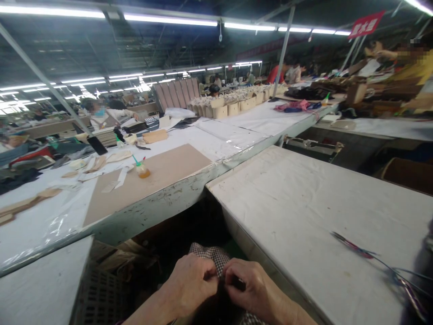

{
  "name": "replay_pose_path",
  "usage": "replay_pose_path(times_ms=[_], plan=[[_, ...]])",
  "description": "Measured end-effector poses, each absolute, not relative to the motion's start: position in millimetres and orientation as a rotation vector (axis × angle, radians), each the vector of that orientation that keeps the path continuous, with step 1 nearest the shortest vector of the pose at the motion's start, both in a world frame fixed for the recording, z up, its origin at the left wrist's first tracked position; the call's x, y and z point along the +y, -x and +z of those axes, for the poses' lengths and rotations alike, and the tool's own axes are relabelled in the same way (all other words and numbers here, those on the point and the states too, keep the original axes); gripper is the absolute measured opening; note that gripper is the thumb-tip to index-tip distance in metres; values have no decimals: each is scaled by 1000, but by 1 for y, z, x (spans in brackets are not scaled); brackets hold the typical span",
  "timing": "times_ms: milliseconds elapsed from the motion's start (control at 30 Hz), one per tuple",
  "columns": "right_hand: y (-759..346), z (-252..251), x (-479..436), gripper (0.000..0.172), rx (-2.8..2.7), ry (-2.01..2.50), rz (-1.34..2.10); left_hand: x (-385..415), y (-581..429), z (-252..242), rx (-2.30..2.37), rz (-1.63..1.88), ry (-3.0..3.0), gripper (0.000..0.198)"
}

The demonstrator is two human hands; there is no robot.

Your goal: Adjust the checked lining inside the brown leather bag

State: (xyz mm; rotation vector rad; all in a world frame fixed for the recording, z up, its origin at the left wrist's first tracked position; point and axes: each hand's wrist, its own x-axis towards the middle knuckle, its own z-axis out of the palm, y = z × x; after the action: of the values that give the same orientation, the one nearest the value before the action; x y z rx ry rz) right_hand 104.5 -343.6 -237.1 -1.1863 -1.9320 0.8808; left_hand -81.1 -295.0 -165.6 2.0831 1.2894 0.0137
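Low in the middle of the head view, my left hand and my right hand are close together with curled fingers. Thumb and forefinger are pinched on each. Anything between the fingertips is too small or too dark to make out. Just beyond and beneath them lies a brown-and-white checked cloth, and more of it shows below my right hand. Whether my fingers grip this cloth I cannot tell. Both hands are over the dark gap between the tables.
A white table is at my right, with thin tools and cords on it. Ahead runs a long workbench bearing a brown board and a glue bottle. A plastic crate stands low left. Co-workers sit farther off.
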Motion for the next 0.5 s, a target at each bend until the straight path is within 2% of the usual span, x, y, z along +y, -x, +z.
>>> replay_pose_path(times_ms=[500], plan=[[-105,-239,-361,7,-1632,1353,1069,-303,82,-174,1210,54,-2033,22]])
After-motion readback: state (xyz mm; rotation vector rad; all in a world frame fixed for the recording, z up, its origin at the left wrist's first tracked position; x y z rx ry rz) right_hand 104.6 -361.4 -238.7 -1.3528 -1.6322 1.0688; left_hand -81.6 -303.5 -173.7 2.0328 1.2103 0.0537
